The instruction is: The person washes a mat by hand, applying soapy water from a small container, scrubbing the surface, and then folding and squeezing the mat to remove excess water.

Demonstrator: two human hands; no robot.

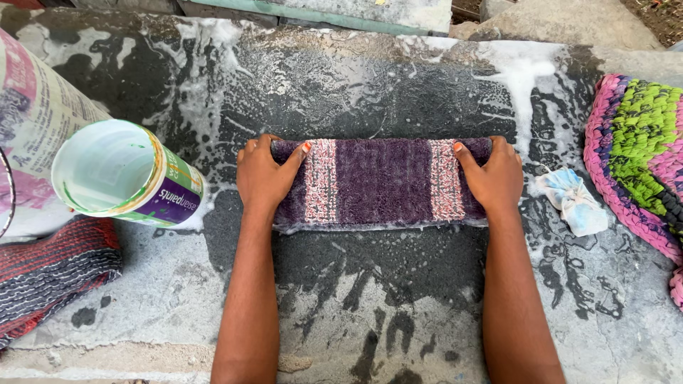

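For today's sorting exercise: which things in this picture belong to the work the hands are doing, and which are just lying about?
In use:
- purple mat, folded or rolled, with pink stripes
- left hand and right hand, each pressing one end of it
- wet, soapy stone slab under it

Lying about:
- white bucket on its side
- red striped cloth
- small knotted rag
- pink and green braided rug

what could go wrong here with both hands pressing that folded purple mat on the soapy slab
1. The stone slab is wet and streaked with foam, so the purple mat could slide away under the left hand and right hand.
2. The small white container lies tipped on its side close to the left hand; a nudge might roll it.
3. The small blue-and-white cloth bundle sits just beside the right hand and could be knocked aside.
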